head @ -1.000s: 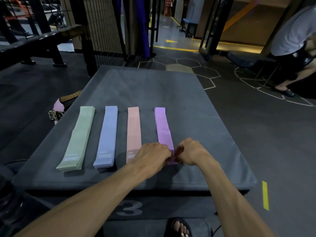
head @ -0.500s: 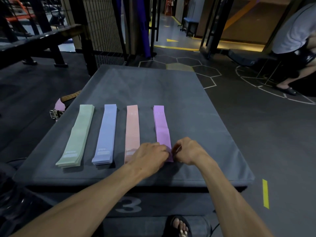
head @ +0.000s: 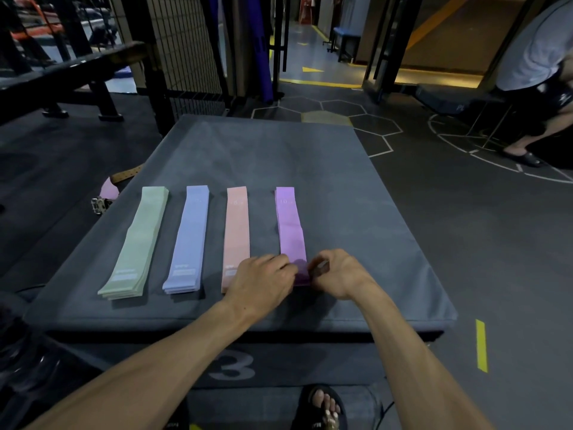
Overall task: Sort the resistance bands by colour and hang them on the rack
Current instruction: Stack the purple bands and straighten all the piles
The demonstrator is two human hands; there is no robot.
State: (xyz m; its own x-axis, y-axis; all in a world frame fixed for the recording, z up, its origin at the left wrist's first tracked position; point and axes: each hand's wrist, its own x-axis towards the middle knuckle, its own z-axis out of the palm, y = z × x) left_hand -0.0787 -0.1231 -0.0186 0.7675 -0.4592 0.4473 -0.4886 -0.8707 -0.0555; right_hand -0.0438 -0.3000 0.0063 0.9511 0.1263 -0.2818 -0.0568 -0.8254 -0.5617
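Four flat stacks of resistance bands lie side by side on a grey padded box point(head: 341, 212): green point(head: 136, 243), blue point(head: 189, 240), pink point(head: 237, 234) and purple point(head: 290, 231). Both of my hands meet at the near end of the purple stack. My left hand point(head: 260, 282) has its fingers curled onto that end from the left. My right hand point(head: 338, 273) pinches the same end from the right. The very end of the purple stack is hidden between my fingers.
The box's front face bears a "3" point(head: 231, 366). A belt with a metal buckle point(head: 102, 203) lies off the box's left edge. A wire mesh frame point(head: 183, 54) stands behind; another person point(head: 539, 72) stands at the far right on dark floor.
Both hands stay at the near end of the purple stack, with only slight shifts of the fingers. The other three stacks lie as before.
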